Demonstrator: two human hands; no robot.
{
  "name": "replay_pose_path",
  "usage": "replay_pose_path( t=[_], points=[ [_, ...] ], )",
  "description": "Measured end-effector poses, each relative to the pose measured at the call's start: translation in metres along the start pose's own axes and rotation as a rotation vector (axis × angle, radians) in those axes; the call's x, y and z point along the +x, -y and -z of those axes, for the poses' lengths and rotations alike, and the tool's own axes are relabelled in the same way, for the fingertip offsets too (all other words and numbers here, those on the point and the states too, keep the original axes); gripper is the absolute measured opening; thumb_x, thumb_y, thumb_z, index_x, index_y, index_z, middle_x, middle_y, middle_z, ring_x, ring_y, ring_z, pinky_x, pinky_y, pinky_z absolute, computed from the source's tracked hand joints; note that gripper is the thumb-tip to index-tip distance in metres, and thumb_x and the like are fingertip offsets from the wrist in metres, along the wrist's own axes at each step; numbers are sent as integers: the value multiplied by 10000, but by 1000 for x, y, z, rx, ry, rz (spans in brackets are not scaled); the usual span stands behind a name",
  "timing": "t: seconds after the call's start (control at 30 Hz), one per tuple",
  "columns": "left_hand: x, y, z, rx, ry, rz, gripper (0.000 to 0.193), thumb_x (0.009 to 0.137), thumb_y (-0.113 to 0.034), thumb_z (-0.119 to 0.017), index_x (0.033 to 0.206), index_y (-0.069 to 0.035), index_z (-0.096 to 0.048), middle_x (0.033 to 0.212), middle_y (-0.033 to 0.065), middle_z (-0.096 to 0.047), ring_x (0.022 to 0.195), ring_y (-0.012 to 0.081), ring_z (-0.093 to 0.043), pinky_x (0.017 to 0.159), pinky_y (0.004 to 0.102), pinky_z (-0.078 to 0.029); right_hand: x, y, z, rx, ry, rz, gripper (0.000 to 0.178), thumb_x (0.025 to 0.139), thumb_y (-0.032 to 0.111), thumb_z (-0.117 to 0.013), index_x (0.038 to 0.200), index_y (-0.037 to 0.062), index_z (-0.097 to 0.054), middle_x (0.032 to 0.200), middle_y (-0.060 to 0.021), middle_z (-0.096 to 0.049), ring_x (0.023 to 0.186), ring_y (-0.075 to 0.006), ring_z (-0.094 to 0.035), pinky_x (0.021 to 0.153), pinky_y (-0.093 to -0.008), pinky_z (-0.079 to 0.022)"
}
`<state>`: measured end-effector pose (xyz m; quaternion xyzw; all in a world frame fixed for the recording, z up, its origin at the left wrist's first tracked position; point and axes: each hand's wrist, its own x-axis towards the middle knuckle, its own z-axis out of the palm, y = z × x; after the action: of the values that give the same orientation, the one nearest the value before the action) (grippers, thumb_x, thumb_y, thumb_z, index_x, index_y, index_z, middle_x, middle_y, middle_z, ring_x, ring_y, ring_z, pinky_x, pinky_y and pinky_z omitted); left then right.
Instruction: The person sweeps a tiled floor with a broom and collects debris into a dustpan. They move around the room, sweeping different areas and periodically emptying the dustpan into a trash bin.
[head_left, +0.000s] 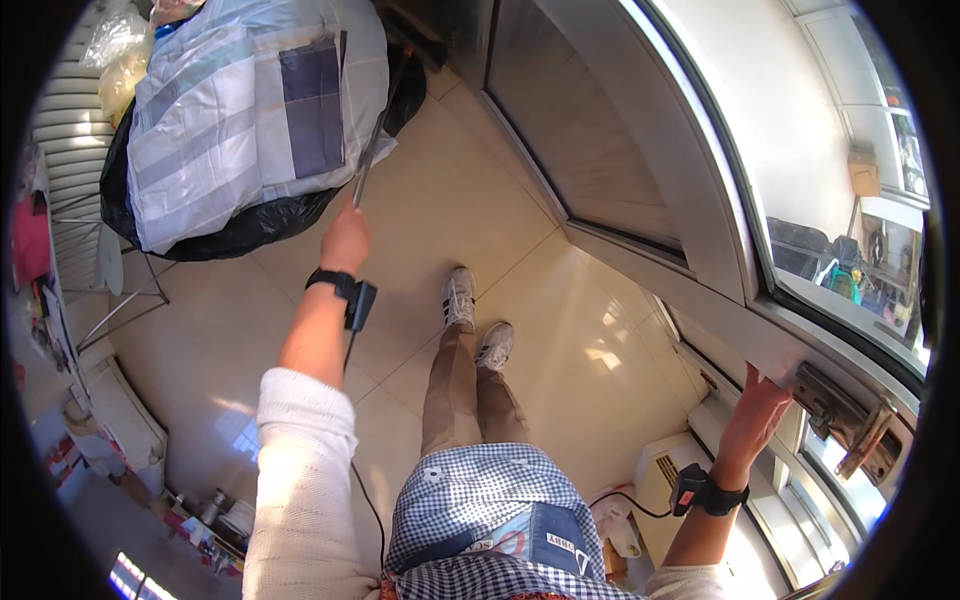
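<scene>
My left hand [346, 240] is closed around the grey pole of a broom [372, 150]. The pole runs up and away to a dark, wide head by the foot of the door, partly in shadow. Beside it bulges a large bundle of checked white, grey and purple cloth [225, 130] in a black plastic bag [240, 238]. On the right, my right hand [757, 415] grips the edge of a metal-framed glass door [700, 265], just beside its handle and lock plate [850, 420]. The fingertips are partly hidden behind the frame.
My shoes [459, 295] stand on beige floor tiles [400, 235]. A folding rack with thin metal legs [125, 300] stands at left, below clear plastic bags [118, 50]. A cream cabinet [665, 490] is low on the right. Dark cables hang from both wrist devices.
</scene>
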<state>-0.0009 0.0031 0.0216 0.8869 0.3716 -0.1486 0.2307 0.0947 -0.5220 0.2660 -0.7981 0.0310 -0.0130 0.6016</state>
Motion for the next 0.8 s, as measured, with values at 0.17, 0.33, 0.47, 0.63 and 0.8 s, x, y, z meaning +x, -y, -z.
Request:
replay_pose_path(
  t=[0.17, 0.33, 0.47, 0.63, 0.8],
  points=[
    [-28, 19, 32, -67, 118, 43, 399, 920, -204, -391, 1286, -45, -398, 1027, 262, -585, 976, 425, -548, 828, 443, -444, -7, -2, -2, -197, -79, -2, 280, 975, 195, -394, 1223, 66, -393, 1209, -67, -446, 1096, -163, -447, 972, -388, -387],
    [-67, 36, 46, -290, 336, 176, 412, 934, -231, -378, 1277, -8, -424, 1127, 259, -551, 1065, 376, -524, 909, 357, -403, 1, 7, -16, -226, -96, 60, 309, 982, 204, -371, 1252, 54, -370, 1188, -63, -441, 1068, -158, -451, 918, -387, -430],
    [-90, 47, 38, -315, 461, 202, 413, 936, -234, -374, 1279, -9, -425, 1126, 252, -556, 1064, 359, -525, 919, 348, -396, 10, 10, -21, -194, -68, 68, 393, 977, 248, -389, 1298, 30, -326, 1256, -100, -413, 1118, -191, -447, 939, -394, -415],
    [-144, 84, 37, -174, 446, 118, 416, 940, -252, -372, 1274, -10, -428, 1108, 232, -570, 1049, 324, -539, 907, 346, -403, 13, 9, -20, -182, -55, 84, 400, 969, 264, -416, 1277, 21, -341, 1226, -103, -426, 1091, -195, -466, 924, -393, -425],
    [-250, 150, 49, -287, 532, 416, 409, 940, -269, -374, 1254, -17, -446, 911, 132, -605, 874, 227, -573, 811, 334, -447, 9, 9, -17, -197, 2, 123, 302, 960, 245, -447, 1170, 31, -412, 1037, -54, -487, 982, -153, -482, 870, -373, -448]
  ],
)
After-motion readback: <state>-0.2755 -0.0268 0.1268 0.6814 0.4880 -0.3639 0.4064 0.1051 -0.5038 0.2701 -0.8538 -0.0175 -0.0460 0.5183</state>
